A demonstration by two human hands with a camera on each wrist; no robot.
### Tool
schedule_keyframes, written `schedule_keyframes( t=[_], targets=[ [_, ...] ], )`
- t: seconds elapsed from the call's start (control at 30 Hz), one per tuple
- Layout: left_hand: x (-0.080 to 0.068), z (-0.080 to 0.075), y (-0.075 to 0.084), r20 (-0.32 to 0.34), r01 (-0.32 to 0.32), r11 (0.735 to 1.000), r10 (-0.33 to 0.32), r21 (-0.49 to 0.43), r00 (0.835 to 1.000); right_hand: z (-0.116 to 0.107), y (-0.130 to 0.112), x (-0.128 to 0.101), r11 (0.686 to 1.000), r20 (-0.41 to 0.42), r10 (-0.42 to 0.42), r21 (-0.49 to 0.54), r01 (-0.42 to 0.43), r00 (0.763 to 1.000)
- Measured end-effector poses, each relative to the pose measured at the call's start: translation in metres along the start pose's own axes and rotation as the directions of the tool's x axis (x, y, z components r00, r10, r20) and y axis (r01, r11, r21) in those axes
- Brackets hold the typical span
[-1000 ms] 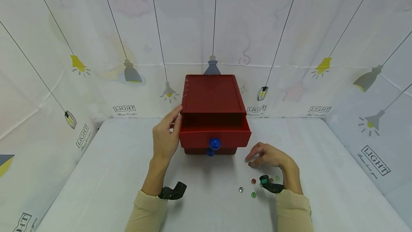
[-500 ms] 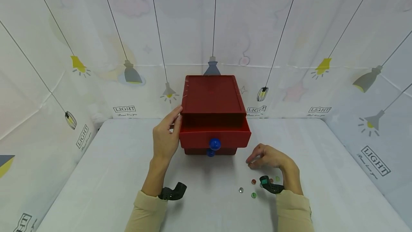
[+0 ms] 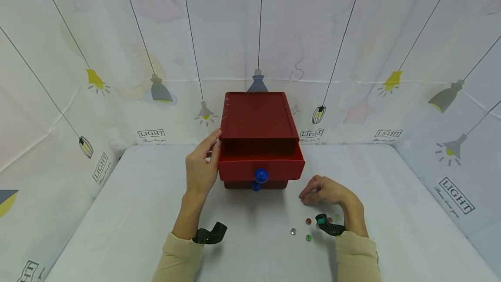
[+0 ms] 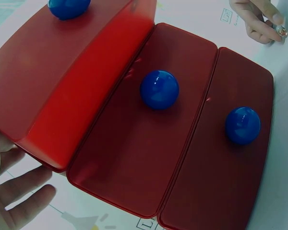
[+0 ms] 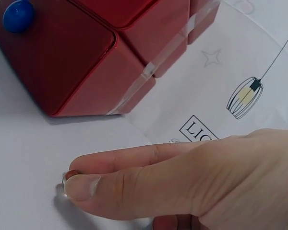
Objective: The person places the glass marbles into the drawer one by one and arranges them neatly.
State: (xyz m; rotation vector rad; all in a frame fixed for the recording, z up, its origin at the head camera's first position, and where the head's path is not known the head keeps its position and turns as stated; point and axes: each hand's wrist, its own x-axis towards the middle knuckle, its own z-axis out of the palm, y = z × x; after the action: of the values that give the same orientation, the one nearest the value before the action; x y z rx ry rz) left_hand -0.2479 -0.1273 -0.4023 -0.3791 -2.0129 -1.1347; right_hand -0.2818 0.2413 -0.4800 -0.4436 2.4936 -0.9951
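A small red cabinet (image 3: 258,116) with blue knobs stands at the back middle of the table. Its top drawer (image 3: 238,170) is pulled out, while the middle drawer (image 4: 129,139) and bottom drawer (image 4: 216,158) are pushed in. My left hand (image 3: 201,169) touches the cabinet's left side with extended fingers, spread apart in the left wrist view. To the right of the cabinet, just above the table, my right hand (image 3: 326,190) pinches a clear marble (image 5: 73,172) with reddish colour between thumb and forefinger. The thumb covers part of it.
On the white table (image 3: 250,251), several marbles lie near my right wrist: a clear one (image 3: 293,231), a green one (image 3: 308,238), a reddish one (image 3: 308,221) and others partly behind the wrist camera (image 3: 330,225). A lamp-patterned cloth (image 3: 176,47) hangs behind the cabinet.
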Motion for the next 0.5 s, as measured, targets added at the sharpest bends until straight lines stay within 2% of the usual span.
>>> schedule_keyframes(
  t=[0.5],
  targets=[
    [0.0, -0.0006, -0.0003, 0.011, 0.016, 1.0, -0.016, -0.006, 1.0, -0.0013, -0.0021, -0.0008, 0.999, -0.035, 0.036, 0.042, -0.035, 0.999]
  ],
)
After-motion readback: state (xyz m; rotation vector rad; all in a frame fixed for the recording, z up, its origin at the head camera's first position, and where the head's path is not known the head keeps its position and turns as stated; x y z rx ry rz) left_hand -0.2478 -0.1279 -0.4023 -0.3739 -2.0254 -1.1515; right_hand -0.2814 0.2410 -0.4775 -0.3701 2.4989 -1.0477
